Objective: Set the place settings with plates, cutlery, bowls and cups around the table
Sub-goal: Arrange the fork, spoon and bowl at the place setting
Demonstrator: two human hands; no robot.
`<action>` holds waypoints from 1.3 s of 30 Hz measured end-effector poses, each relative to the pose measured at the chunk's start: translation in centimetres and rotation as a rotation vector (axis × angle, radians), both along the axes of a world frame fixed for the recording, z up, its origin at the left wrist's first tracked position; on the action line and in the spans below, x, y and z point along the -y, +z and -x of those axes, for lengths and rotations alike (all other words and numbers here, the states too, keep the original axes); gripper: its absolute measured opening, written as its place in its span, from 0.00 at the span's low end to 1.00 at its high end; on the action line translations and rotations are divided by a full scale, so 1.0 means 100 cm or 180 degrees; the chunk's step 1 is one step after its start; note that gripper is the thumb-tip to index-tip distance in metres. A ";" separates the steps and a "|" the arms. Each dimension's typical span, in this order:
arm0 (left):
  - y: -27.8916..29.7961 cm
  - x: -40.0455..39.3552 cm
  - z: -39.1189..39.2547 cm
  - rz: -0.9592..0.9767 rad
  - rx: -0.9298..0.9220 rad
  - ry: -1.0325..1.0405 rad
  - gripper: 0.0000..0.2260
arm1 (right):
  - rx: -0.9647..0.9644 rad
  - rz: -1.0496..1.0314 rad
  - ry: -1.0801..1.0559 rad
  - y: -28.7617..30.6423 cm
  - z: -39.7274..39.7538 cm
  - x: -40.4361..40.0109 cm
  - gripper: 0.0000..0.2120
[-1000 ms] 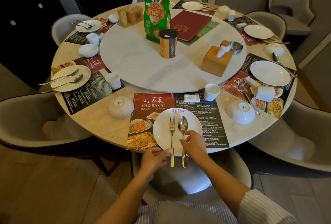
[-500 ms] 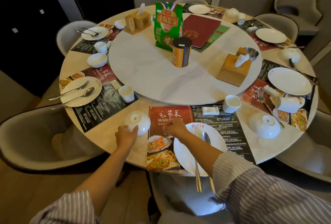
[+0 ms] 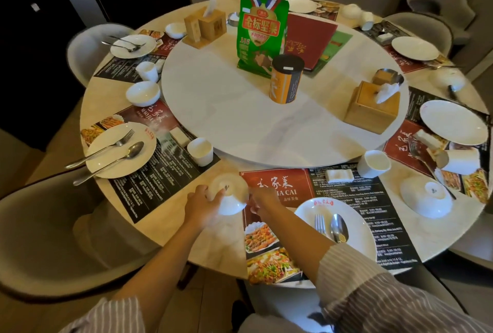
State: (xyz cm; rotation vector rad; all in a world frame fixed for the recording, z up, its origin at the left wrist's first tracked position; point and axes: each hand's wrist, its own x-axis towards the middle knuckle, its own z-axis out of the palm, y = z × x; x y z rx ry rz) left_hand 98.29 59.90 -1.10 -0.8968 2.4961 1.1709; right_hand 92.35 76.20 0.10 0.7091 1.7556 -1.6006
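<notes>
An upside-down white bowl is tilted up off the table at the left edge of the near placemat. My left hand grips its left side. My right hand touches its right rim, fingers curled against it. To the right, on the same placemat, a white plate carries a fork and a spoon. A white cup and a small white rest stand at the mat's far edge.
A round marble table holds a central turntable with a green bag, an orange canister and two wooden tissue boxes. The left setting has a plate with cutlery and a cup. Another inverted bowl lies at right. Grey chairs ring the table.
My hands left the fork and spoon on the near plate and went left to the inverted bowl. The bowl is now gripped and tipped up off the table.
</notes>
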 end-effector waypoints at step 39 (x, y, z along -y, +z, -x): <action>0.004 0.026 0.063 -0.2839 -0.0218 0.0777 0.08 | -0.2999 -0.1122 0.2636 0.016 0.035 -0.048 0.05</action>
